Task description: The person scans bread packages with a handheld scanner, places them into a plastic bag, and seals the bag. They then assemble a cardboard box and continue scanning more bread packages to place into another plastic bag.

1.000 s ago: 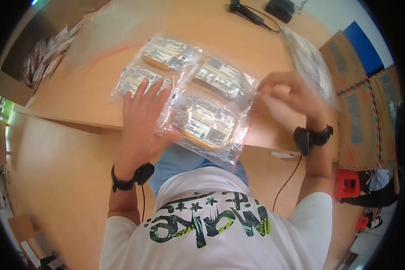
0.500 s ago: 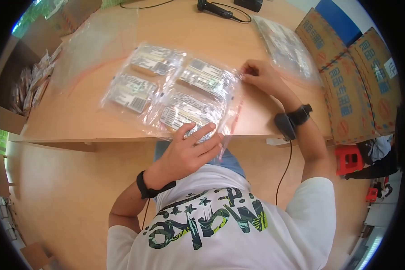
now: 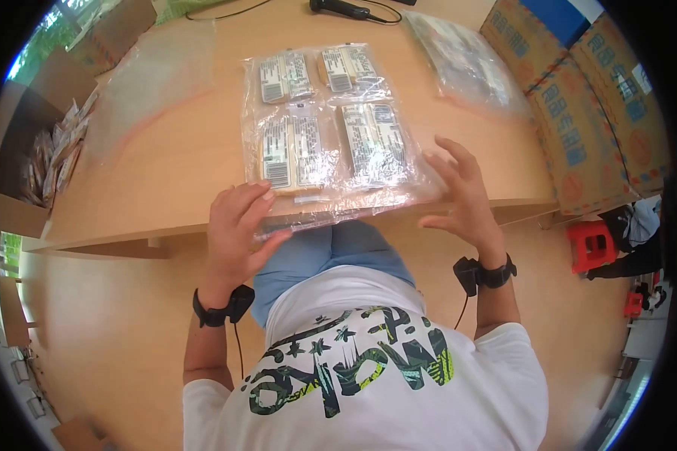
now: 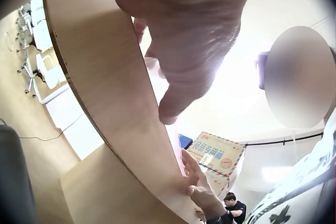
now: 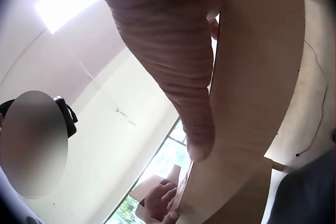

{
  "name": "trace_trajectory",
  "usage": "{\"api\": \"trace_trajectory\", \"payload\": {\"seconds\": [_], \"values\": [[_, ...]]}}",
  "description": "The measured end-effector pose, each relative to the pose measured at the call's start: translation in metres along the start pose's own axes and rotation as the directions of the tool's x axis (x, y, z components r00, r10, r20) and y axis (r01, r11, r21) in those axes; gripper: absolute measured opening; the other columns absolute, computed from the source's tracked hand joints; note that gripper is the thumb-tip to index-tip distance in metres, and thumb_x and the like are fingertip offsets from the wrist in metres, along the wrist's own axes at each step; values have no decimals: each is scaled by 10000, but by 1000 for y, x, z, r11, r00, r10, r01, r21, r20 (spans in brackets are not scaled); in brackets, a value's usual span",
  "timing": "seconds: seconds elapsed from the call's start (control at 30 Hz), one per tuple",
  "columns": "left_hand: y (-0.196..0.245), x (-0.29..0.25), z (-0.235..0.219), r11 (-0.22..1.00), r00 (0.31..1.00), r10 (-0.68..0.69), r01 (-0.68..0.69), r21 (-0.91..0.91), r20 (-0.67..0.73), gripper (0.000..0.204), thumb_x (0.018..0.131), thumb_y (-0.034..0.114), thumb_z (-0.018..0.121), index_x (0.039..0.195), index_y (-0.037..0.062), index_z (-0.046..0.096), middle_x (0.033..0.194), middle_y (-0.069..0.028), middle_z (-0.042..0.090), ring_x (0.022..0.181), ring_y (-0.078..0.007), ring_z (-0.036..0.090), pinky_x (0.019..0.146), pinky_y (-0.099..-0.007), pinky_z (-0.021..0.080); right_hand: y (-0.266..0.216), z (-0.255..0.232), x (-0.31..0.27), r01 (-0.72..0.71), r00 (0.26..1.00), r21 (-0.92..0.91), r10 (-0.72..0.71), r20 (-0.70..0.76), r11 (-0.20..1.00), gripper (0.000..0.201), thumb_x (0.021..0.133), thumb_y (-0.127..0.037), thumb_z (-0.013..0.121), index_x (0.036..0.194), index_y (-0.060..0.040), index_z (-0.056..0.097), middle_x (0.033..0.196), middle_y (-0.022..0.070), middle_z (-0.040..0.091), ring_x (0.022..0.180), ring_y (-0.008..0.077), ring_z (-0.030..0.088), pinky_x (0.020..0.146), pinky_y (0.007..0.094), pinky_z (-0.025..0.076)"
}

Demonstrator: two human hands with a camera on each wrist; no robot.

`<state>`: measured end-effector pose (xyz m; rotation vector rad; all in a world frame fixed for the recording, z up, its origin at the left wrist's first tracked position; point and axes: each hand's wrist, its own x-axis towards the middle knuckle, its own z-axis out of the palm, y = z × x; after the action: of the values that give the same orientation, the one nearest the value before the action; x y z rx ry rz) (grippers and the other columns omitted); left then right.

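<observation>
A clear plastic bag [image 3: 331, 214] with a reddish strip along its near edge lies flat on the table. Inside it are several flat packs [image 3: 286, 146] with printed, barcoded labels. My left hand [image 3: 235, 229] is at the bag's near left corner, fingertips on the plastic and thumb by the strip. On the other side, my right hand [image 3: 465, 197] has its fingers spread beside the near right corner. In the wrist views each hand, left [image 4: 191, 40] and right [image 5: 173, 61], appears large and close over the table edge, with the bag mostly hidden.
An empty-looking clear bag [image 3: 158, 90] lies at the left, beside an open carton [image 3: 15, 203] of wrapped items. At the right are another filled bag [image 3: 466, 64] and stacked cartons [image 3: 579, 128]. A black handheld scanner [image 3: 342, 9] lies at the back.
The bag has turned so its reddish edge, earlier on the right, faces me. My left hand has shifted left to its corner. My right hand has come nearer, and its fingers have spread.
</observation>
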<state>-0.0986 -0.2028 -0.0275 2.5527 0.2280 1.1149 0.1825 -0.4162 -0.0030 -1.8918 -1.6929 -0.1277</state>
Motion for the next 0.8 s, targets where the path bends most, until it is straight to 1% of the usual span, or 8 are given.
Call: {"api": "trace_trajectory", "payload": {"seconds": [0.07, 0.13, 0.23, 0.37, 0.47, 0.57, 0.67, 0.8], "values": [[2, -2, 2, 994, 999, 34, -34, 103, -3, 350, 708, 60, 754, 1044, 84, 658, 1129, -83, 627, 1010, -315, 573, 895, -429, 421, -6, 2, 4, 44, 996, -158, -30, 88, 986, 735, 608, -304, 834, 1281, -178, 566, 1354, 88, 481, 1250, 328, 418, 1013, 436, 372], [-1, -2, 10, 963, 994, 105, -110, 246, 35, 347, 700, 101, 776, 1031, 78, 671, 1078, -78, 638, 951, -301, 570, 863, -410, 433, 1, 8, 2, 87, 995, -148, -80, 56, 985, 643, 611, -285, 824, 1212, -186, 617, 1290, 75, 540, 1196, 318, 475, 980, 432, 396], [-8, -6, 18, 965, 992, 118, -105, 240, -41, 252, 708, 149, 766, 941, 88, 694, 1026, -37, 642, 911, -263, 563, 803, -393, 433, 8, 18, -2, 110, 992, -118, -116, -40, 987, 492, 627, -252, 810, 1096, -179, 679, 1175, 55, 614, 1101, 300, 551, 925, 418, 430], [-9, -1, 21, 997, 994, 18, -10, 74, -111, 148, 748, 160, 747, 856, 75, 690, 910, -32, 634, 844, -254, 551, 753, -369, 424, 6, 17, 0, 114, 986, -77, -122, -113, 990, 334, 653, -259, 792, 964, -163, 719, 1071, 39, 658, 1008, 279, 597, 862, 390, 459], [-1, 6, 16, 997, 990, -82, 80, -18, -119, 115, 770, 153, 740, 817, 70, 675, 826, -36, 602, 774, -246, 525, 719, -355, 401, 8, 19, 4, 89, 980, 34, -81, -181, 995, 192, 703, -226, 770, 867, -137, 724, 1026, 29, 669, 947, 251, 593, 826, 369, 456], [3, 8, 15, 985, 978, -170, 164, -54, -122, 122, 776, 142, 741, 770, 64, 647, 754, -39, 567, 723, -238, 499, 691, -344, 376, 6, 20, 9, -9, 981, 196, 47, -190, 981, 91, 751, -174, 745, 787, -100, 708, 932, 31, 669, 848, 231, 573, 756, 348, 443], [5, 14, 15, 968, 960, -252, 247, -55, -120, 161, 764, 116, 744, 712, 61, 602, 697, -38, 534, 694, -226, 483, 670, -339, 356, -4, 16, 18, -248, 949, 422, 306, -76, 872, 91, 757, -117, 729, 723, -63, 665, 858, 43, 646, 786, 225, 547, 708, 334, 425], [9, 22, 16, 947, 948, -313, 317, 59, -62, 202, 743, 83, 742, 677, 63, 552, 633, -23, 471, 659, -200, 459, 645, -329, 344, -6, 29, 20, -346, 899, 391, 420, -122, 853, 163, 734, -122, 738, 671, -43, 610, 782, 51, 606, 771, 217, 539, 692, 327, 415]]}}
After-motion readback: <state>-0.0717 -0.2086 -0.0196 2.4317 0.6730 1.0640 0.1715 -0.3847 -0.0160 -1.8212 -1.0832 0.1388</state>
